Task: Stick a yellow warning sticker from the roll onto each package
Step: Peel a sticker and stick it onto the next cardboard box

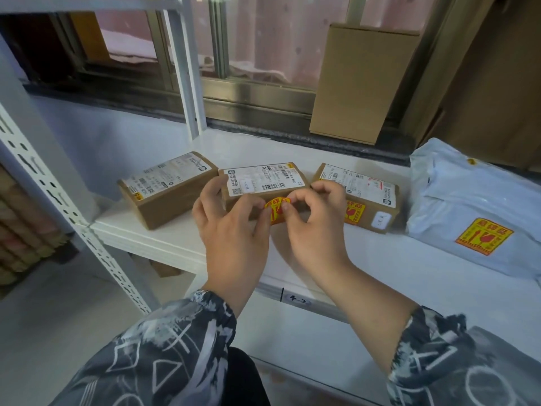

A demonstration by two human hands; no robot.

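1. Yellow sticker [276, 210] sits at frame centre, against the front face of the middle box [263, 186].
2. Both the left hand [231, 230] and right hand [316, 221] pinch the sticker's edges.
3. Brown boxes flank it: left box [167, 190], right box [358, 197], the latter already stickered.
4. Grey mailer bag [474, 206], also stickered, lies at right on the white shelf [380, 273].

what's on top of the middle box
A white shipping label covers most of the middle box's top. The left hand hides its near left corner, so anything there cannot be seen.
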